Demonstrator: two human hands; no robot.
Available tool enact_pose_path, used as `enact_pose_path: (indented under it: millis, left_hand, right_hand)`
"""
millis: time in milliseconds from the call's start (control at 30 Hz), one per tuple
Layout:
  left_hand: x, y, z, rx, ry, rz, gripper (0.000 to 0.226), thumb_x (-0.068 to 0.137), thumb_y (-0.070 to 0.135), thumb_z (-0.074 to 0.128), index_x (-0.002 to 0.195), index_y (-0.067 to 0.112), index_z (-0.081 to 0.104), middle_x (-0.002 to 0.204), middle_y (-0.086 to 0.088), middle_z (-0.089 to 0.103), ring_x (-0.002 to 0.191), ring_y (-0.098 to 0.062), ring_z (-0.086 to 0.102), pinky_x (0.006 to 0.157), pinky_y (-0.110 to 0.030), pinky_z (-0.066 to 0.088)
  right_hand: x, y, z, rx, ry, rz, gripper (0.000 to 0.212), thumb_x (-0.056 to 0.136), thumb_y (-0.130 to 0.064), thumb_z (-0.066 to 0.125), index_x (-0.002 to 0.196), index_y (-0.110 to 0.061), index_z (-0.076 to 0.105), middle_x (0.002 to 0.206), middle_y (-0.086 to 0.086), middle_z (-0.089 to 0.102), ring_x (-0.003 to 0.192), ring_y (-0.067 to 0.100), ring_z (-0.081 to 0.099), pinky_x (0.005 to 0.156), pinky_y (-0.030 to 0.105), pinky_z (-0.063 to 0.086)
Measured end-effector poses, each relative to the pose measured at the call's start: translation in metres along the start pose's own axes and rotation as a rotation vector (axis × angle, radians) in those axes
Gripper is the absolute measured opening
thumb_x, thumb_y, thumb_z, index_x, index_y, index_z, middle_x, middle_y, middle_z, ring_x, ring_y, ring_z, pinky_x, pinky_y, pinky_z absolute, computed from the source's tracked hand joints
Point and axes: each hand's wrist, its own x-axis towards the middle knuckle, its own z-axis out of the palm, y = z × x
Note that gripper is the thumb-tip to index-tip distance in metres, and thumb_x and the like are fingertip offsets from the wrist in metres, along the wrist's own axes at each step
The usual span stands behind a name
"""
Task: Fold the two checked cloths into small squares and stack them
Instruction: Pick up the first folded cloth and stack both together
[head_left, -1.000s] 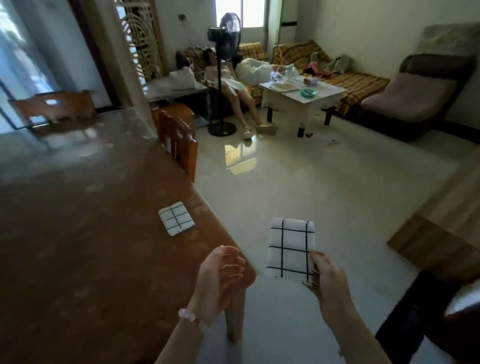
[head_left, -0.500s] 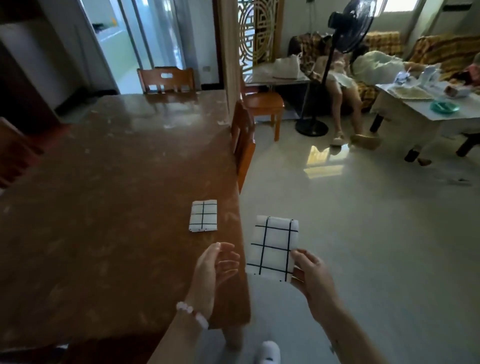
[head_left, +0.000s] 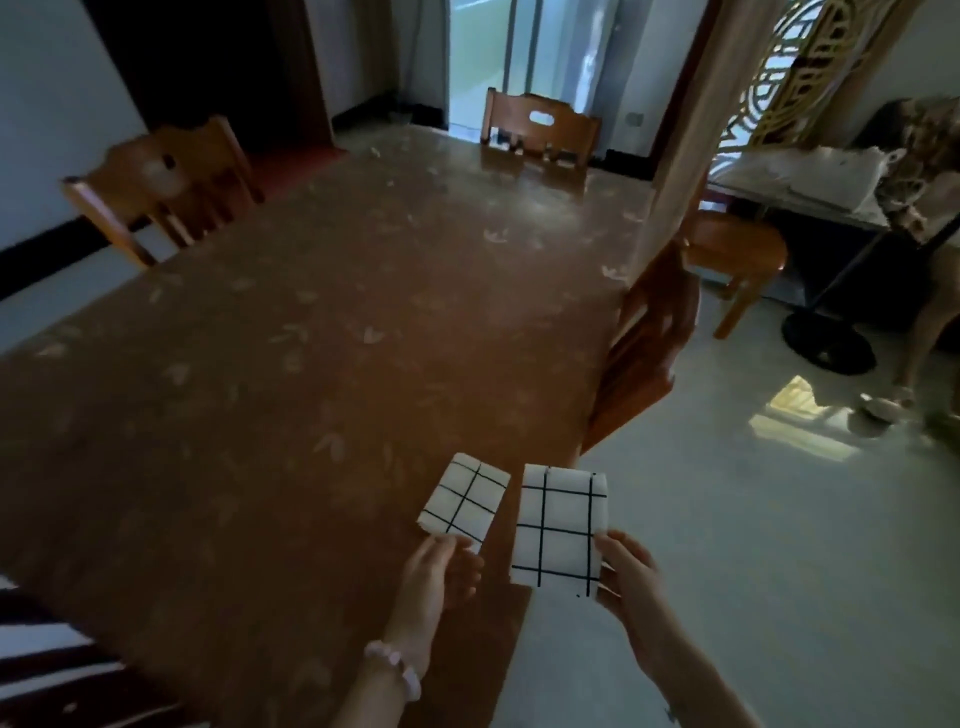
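Fingers: right hand pinches raised cloth, left hand touches lying cloth, grip unclear

Your hands: two, left hand and right hand.
Folded checked cloths: two. Smaller cloth at your left fingertips, larger cloth pinched in your right hand.
Table: one, under your left hand.
Wooden chairs at table: three. Side chair far ahead-left of left hand, end chair straight ahead, tucked chair ahead of right hand.
Round stool: one, beyond tucked chair.
Bead bracelet: one, on your left wrist.
Fan base: one, ahead-right of right hand.
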Motion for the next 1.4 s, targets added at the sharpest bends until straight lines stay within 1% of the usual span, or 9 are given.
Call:
enact_pose_path:
  millis: [200, 367, 467, 700, 867, 967, 1067, 1200, 1400]
  left_hand:
    - [0.018, 0.008, -0.002, -0.064, 0.173, 0.018, 0.024, 0.097, 0.015, 0.041, 0.091, 0.004, 0.061, 0.071, -0.007, 0.067, 0.061, -0.014, 0.062, 0.058, -0.026, 0.049]
    - [0.025, 0.009, 0.001, -0.119, 0.345, 0.04, 0.025, 0.098, 0.016, 0.041, 0.089, 0.009, 0.063, 0.081, -0.008, 0.067, 0.073, -0.018, 0.063, 0.069, -0.029, 0.052]
    - [0.031, 0.008, 0.008, -0.154, 0.47, 0.052, 0.026, 0.097, 0.019, 0.043, 0.09, 0.011, 0.066, 0.088, -0.01, 0.068, 0.084, -0.022, 0.065, 0.079, -0.035, 0.054]
    - [0.034, 0.017, 0.045, -0.383, 0.735, 0.083, 0.023, 0.097, 0.016, 0.043, 0.098, 0.003, 0.062, 0.089, -0.014, 0.068, 0.085, -0.026, 0.064, 0.079, -0.035, 0.054]
    - [0.046, 0.01, 0.069, -0.541, 0.891, 0.018, 0.017, 0.095, 0.013, 0.047, 0.09, 0.005, 0.061, 0.086, -0.014, 0.066, 0.074, -0.023, 0.063, 0.069, -0.031, 0.052]
    - [0.046, 0.01, 0.074, -0.577, 0.956, 0.087, 0.009, 0.093, 0.012, 0.049, 0.091, 0.016, 0.057, 0.099, -0.009, 0.062, 0.089, -0.023, 0.06, 0.079, -0.036, 0.049]
    - [0.04, 0.014, 0.068, -0.505, 0.937, 0.178, 0.013, 0.092, 0.02, 0.051, 0.104, 0.019, 0.053, 0.116, -0.005, 0.054, 0.108, -0.021, 0.052, 0.089, -0.034, 0.044]
    - [0.039, 0.022, 0.065, -0.319, 0.737, 0.118, 0.048, 0.08, 0.052, 0.057, 0.122, 0.032, 0.048, 0.121, 0.015, 0.052, 0.11, -0.005, 0.051, 0.095, -0.03, 0.039]
    - [0.044, 0.037, 0.071, -0.239, 0.756, 0.065, 0.019, 0.085, 0.021, 0.065, 0.103, 0.021, 0.061, 0.099, 0.0, 0.067, 0.088, -0.013, 0.065, 0.065, -0.021, 0.052]
  right_hand:
    - [0.064, -0.024, 0.026, -0.147, -0.158, 0.016, 0.016, 0.095, -0.013, 0.047, 0.096, -0.009, 0.063, 0.092, 0.013, 0.068, 0.083, 0.026, 0.065, 0.061, 0.028, 0.05]
    - [0.104, -0.03, 0.054, -0.262, -0.337, 0.012, 0.019, 0.094, -0.011, 0.047, 0.097, -0.007, 0.065, 0.088, 0.014, 0.069, 0.079, 0.026, 0.066, 0.058, 0.031, 0.054]
    - [0.127, -0.039, 0.066, -0.333, -0.448, 0.041, 0.019, 0.094, -0.01, 0.047, 0.098, -0.007, 0.066, 0.092, 0.016, 0.069, 0.086, 0.031, 0.067, 0.068, 0.038, 0.058]
    - [0.18, -0.077, 0.085, -0.562, -0.719, 0.062, 0.019, 0.096, -0.014, 0.047, 0.095, -0.011, 0.066, 0.093, 0.015, 0.07, 0.089, 0.03, 0.066, 0.082, 0.044, 0.056]
    - [0.205, -0.102, 0.1, -0.743, -0.89, -0.026, 0.019, 0.096, -0.016, 0.046, 0.097, -0.017, 0.065, 0.092, 0.006, 0.067, 0.086, 0.022, 0.064, 0.074, 0.036, 0.054]
    - [0.208, -0.109, 0.116, -0.947, -1.067, -0.119, 0.02, 0.097, -0.022, 0.046, 0.102, -0.019, 0.065, 0.097, -0.001, 0.065, 0.089, 0.016, 0.061, 0.071, 0.029, 0.051]
    - [0.201, -0.118, 0.131, -1.104, -1.273, -0.229, 0.019, 0.097, -0.023, 0.046, 0.091, -0.028, 0.064, 0.093, -0.011, 0.063, 0.084, 0.005, 0.059, 0.066, 0.019, 0.045]
    - [0.194, -0.12, 0.142, -1.263, -1.463, -0.314, 0.018, 0.097, -0.026, 0.048, 0.101, -0.026, 0.065, 0.096, -0.012, 0.063, 0.084, -0.001, 0.059, 0.068, 0.014, 0.041]
    - [0.188, -0.125, 0.145, -1.283, -1.536, -0.358, 0.022, 0.095, -0.027, 0.05, 0.109, -0.024, 0.066, 0.095, -0.018, 0.064, 0.085, -0.003, 0.061, 0.067, 0.012, 0.043]
